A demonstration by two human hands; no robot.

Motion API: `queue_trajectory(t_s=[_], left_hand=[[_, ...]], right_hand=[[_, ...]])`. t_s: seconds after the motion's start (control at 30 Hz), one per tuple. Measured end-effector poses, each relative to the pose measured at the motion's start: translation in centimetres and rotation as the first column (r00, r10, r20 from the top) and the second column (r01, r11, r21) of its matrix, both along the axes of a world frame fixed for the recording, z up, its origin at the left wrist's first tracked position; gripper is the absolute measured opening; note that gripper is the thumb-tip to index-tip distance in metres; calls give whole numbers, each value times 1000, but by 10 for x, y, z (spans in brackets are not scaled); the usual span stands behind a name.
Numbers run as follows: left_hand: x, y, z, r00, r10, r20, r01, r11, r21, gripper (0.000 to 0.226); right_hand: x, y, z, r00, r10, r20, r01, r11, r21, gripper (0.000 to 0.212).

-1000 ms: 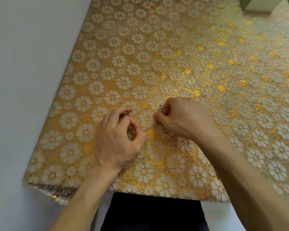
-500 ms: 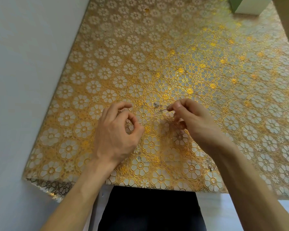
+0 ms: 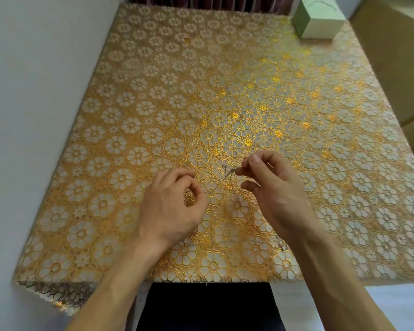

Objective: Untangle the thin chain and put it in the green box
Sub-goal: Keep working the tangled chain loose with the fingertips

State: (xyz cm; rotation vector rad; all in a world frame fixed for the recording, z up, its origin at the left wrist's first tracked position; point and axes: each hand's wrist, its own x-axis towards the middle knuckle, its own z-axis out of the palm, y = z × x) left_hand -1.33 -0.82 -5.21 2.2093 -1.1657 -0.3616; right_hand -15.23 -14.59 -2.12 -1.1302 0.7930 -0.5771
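A: What's the setting?

B: A table under a gold flower-patterned tablecloth [image 3: 153, 91], pushed against a pale wall [image 3: 34, 91] on the left. The green box [image 3: 320, 25] sits at the far right corner, well apart from both hands.

A: And the chain?

B: The thin chain [image 3: 229, 171] shows as a short, blurred wisp above the cloth near the table's middle. It is pinched between thumb and forefinger of the right hand [image 3: 275, 187], which is lifted a little. Where the rest of it runs, I can't make out against the pattern.

A: The other hand?

B: The left hand [image 3: 170, 211] hovers near the right, thumb and forefinger curled into a ring. Whether a strand sits between them is too fine to tell.

A: So which step is this?

B: I'd judge it step 1 of 2, the untangling. Nothing has gone toward the box.

A: What does the next move need?

B: Probably a light, slow pull from the right hand while the left finds and steadies the knot. A hard tug would likely tighten it. Only once the chain hangs as 1 free length does the long reach to the far corner make sense.

A: Anything else?

B: A small shiny bit [image 3: 284, 247] lies beside the right wrist. I can't say whether it belongs to the chain.
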Motion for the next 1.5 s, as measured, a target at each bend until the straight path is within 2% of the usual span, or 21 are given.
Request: queue_trajectory(t_s=[0.07, 0.13, 0.23, 0.37, 0.6, 0.8, 1.2, 1.4, 1.5], left_hand=[[0, -3, 1, 999, 9, 35, -11, 999, 40, 17], [0, -11, 6, 1000, 6, 10, -6, 1000, -7, 23], [3, -29, 13, 994, -108, -21, 106, 991, -84, 35], [8, -52, 14, 978, -207, -12, 205, 973, -107, 16], [23, -69, 19, 953, -188, -237, 147, 973, -179, 1], [41, -87, 23, 890, -186, -418, 112, 974, -195, 2], [52, -103, 4, 913, -165, -373, 95, 976, -198, 2], [53, -102, -6, 904, -165, -394, 83, 973, -217, 13], [53, -103, -6, 908, -167, -384, 90, 973, -212, 13]], right_hand=[[-1, -1, -4, 999, 16, -28, -16, 999, -33, 2], [0, -2, -8, 998, 29, -54, -32, 998, -59, 4], [2, -6, -12, 997, 43, -59, -46, 997, -54, 5], [7, -15, -12, 999, 22, -33, -23, 999, -29, 6], [21, -43, -6, 996, -70, -60, 63, 991, -116, 6], [34, -66, -8, 991, -71, -114, 47, 978, -203, 12], [37, -83, -30, 982, -99, -158, 32, 925, -379, 9], [29, -87, -33, 982, -84, -168, 10, 917, -398, 8], [23, -92, -34, 972, -80, -223, -38, 876, -481, 8]])
